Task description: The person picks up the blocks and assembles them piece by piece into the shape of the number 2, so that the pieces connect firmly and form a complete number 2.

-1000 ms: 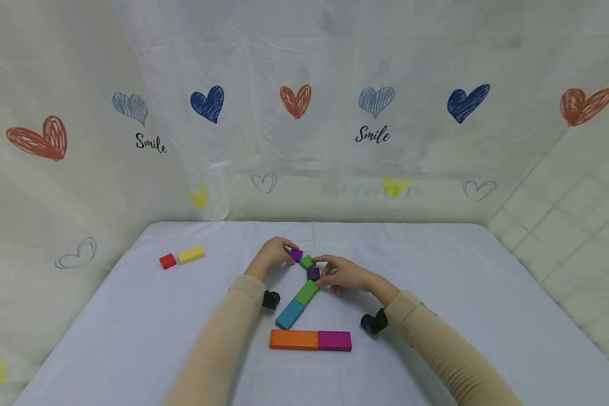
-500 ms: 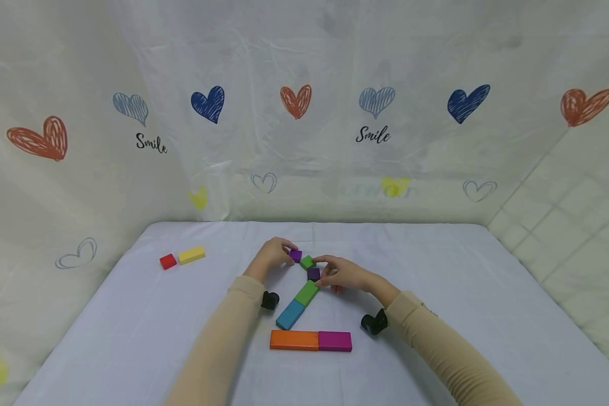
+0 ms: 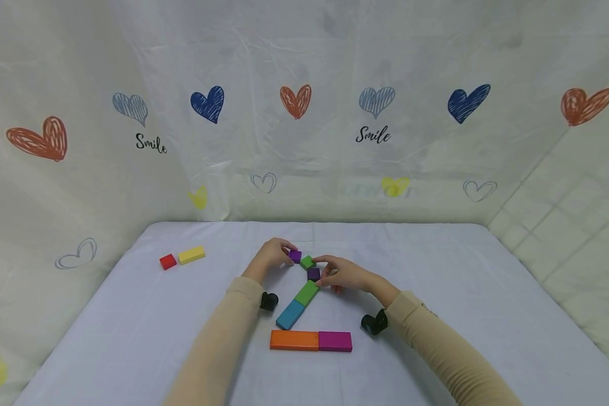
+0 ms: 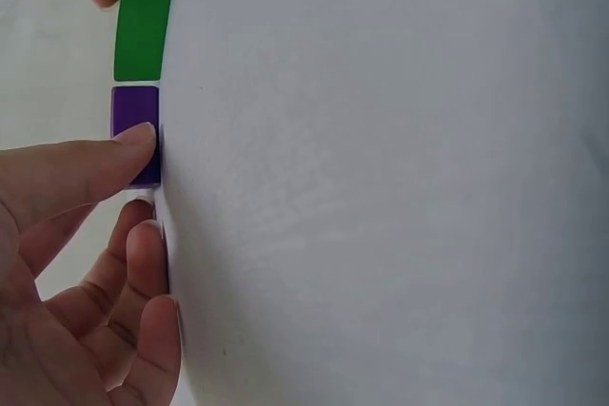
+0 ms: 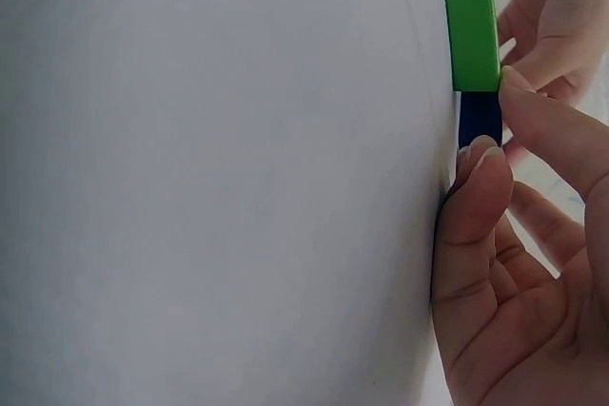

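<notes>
My left hand (image 3: 275, 252) pinches a small purple block (image 3: 295, 256), its thumb lying across the block's side in the left wrist view. This block stands at the far end of a bent row. Beside it comes a small green block (image 3: 307, 262), a narrow gap apart in the left wrist view. A dark purple block (image 3: 313, 274) follows, then a longer green block (image 3: 307, 292) and a blue block (image 3: 290, 314). My right hand (image 3: 347, 274) reaches in from the right, its extended index finger at the small green block. Its thumb tip touches the longer green block's end.
Nearer me, an orange block (image 3: 294, 340) and a magenta block (image 3: 335, 341) lie end to end. At the far left are a red block (image 3: 168, 261) and a yellow block (image 3: 192, 255). A white cloth (image 3: 421, 254) covers the table, with a heart-printed curtain (image 3: 330, 152) behind.
My left hand and the purple block have shifted very slightly left, away from the small green block. My right hand has kept its place.
</notes>
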The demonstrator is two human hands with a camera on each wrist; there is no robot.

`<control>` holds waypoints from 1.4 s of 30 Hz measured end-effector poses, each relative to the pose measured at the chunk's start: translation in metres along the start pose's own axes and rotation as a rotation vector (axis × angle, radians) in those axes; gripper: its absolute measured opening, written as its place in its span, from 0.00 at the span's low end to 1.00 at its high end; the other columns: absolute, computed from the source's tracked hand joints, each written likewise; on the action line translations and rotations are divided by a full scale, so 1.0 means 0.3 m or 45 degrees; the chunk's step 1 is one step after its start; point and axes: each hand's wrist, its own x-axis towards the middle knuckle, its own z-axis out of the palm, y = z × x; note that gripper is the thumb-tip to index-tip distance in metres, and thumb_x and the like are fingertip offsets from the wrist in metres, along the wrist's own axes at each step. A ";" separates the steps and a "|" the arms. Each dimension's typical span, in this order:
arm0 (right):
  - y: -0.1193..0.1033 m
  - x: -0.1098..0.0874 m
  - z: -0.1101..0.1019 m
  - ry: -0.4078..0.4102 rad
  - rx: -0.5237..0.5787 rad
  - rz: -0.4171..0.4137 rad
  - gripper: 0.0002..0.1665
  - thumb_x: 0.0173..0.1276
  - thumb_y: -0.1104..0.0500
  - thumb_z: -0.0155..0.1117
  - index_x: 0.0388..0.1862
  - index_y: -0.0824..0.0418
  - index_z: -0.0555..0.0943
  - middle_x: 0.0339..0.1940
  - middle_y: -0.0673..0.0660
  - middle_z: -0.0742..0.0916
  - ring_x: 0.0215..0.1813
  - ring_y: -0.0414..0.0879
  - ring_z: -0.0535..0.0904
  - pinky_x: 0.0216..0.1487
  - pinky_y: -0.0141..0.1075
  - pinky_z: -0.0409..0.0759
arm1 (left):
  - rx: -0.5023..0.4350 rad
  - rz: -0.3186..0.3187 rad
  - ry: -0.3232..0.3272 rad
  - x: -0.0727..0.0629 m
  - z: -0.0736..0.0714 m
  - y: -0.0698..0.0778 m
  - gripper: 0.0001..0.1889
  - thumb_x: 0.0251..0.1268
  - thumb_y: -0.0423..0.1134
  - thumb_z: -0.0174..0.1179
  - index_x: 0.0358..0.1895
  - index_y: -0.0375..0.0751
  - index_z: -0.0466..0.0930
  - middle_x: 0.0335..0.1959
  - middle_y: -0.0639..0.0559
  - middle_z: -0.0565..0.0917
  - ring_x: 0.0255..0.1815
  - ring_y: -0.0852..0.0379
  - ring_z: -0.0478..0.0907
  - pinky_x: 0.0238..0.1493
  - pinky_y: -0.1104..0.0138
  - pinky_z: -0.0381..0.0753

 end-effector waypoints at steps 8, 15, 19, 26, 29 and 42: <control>0.003 0.003 0.000 -0.003 0.005 -0.006 0.39 0.72 0.56 0.70 0.77 0.58 0.67 0.38 0.55 0.81 0.28 0.46 0.77 0.34 0.35 0.79 | 0.001 0.009 -0.004 -0.003 -0.003 0.002 0.18 0.60 0.28 0.71 0.55 0.43 0.88 0.49 0.42 0.83 0.47 0.49 0.78 0.54 0.56 0.79; 0.003 0.004 0.001 -0.004 0.014 -0.008 0.39 0.72 0.56 0.70 0.77 0.58 0.67 0.38 0.55 0.81 0.28 0.46 0.77 0.34 0.35 0.79 | 0.003 0.002 -0.003 0.005 -0.002 -0.002 0.18 0.60 0.29 0.71 0.55 0.43 0.88 0.50 0.42 0.83 0.48 0.48 0.78 0.55 0.56 0.79; 0.001 0.003 0.001 -0.004 0.012 -0.008 0.38 0.72 0.56 0.70 0.77 0.59 0.67 0.38 0.55 0.81 0.28 0.46 0.76 0.34 0.35 0.79 | -0.007 0.004 -0.005 0.001 -0.001 -0.002 0.18 0.61 0.29 0.71 0.55 0.43 0.88 0.50 0.42 0.83 0.48 0.48 0.78 0.56 0.55 0.79; -0.001 0.001 0.001 -0.003 0.008 -0.002 0.38 0.72 0.55 0.70 0.78 0.58 0.67 0.39 0.55 0.81 0.28 0.46 0.77 0.34 0.35 0.79 | -0.014 -0.001 -0.005 -0.003 -0.002 -0.002 0.18 0.61 0.29 0.71 0.55 0.44 0.87 0.50 0.42 0.83 0.49 0.48 0.78 0.57 0.55 0.79; -0.003 -0.002 0.001 -0.003 0.006 0.001 0.38 0.72 0.56 0.69 0.78 0.58 0.67 0.39 0.55 0.81 0.28 0.46 0.76 0.34 0.35 0.79 | -0.021 0.004 -0.004 -0.006 -0.003 -0.002 0.18 0.61 0.29 0.71 0.55 0.43 0.87 0.50 0.42 0.83 0.49 0.48 0.78 0.56 0.55 0.79; -0.004 0.002 0.000 -0.011 -0.013 -0.007 0.38 0.73 0.55 0.69 0.78 0.60 0.66 0.40 0.56 0.81 0.29 0.46 0.76 0.35 0.35 0.79 | -0.024 0.002 -0.004 -0.008 -0.003 -0.007 0.18 0.61 0.29 0.71 0.55 0.44 0.87 0.50 0.43 0.83 0.49 0.48 0.78 0.56 0.55 0.79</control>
